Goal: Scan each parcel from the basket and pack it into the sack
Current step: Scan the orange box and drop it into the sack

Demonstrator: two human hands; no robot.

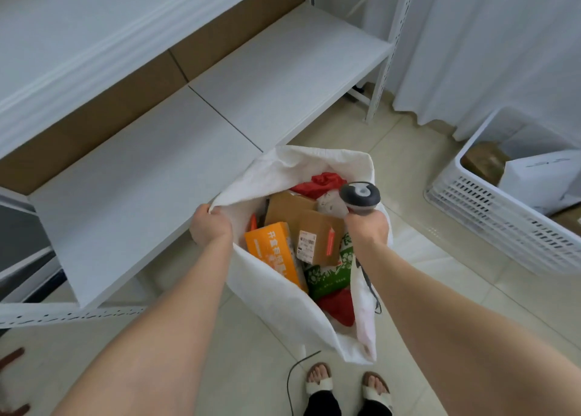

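White woven sack [273, 293] stands open on the tiled floor [424, 258], beside the shelf [157, 189]. In it lie an orange box [273, 252], a labelled cardboard box [317, 230] and a green packet [327, 277]. The left hand [210, 227] grips its rim with curled fingers. The right hand [366, 227] clasps a grey scanner [360, 195] over the sack's far-right rim. The white basket [490, 214] stands well apart, toward the floor's right edge.
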